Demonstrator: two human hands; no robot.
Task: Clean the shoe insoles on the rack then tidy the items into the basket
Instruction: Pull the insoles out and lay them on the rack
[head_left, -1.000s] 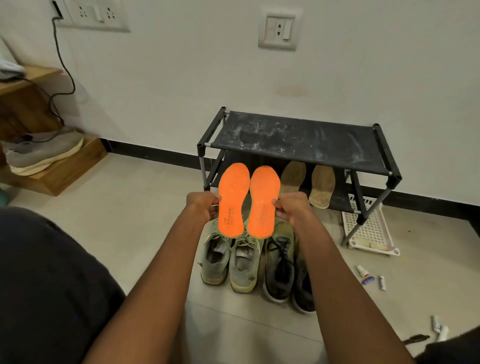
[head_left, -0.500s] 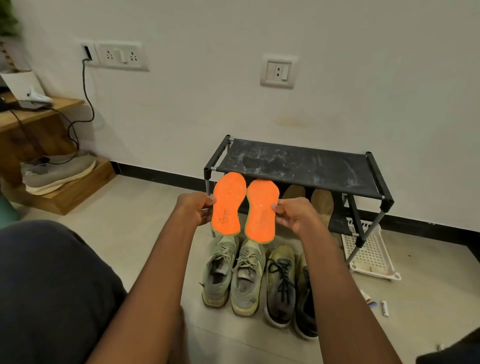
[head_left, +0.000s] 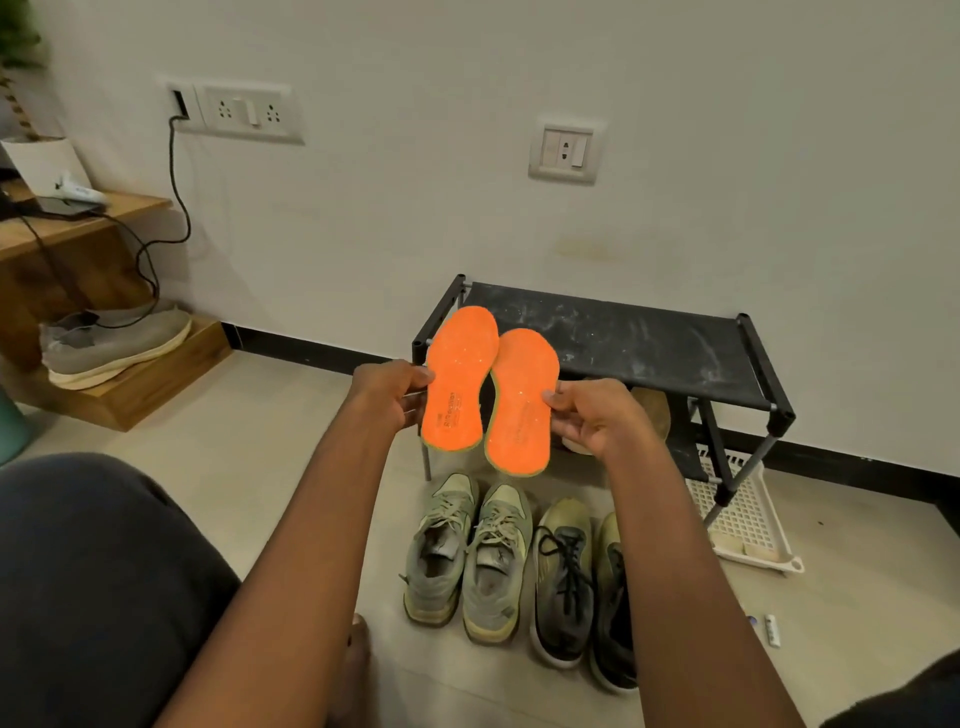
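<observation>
Since the earlier frame, I see both insoles lifted higher against the rack (head_left: 649, 343). Left hand (head_left: 395, 392) pinches one speckled orange insole (head_left: 460, 379); right hand (head_left: 592, 421) pinches the other (head_left: 522, 402).

Tan insole (head_left: 652, 415) on rack's lower shelf mostly hidden behind right hand (head_left: 597, 421); basket (head_left: 748, 525) partly blocked.
</observation>
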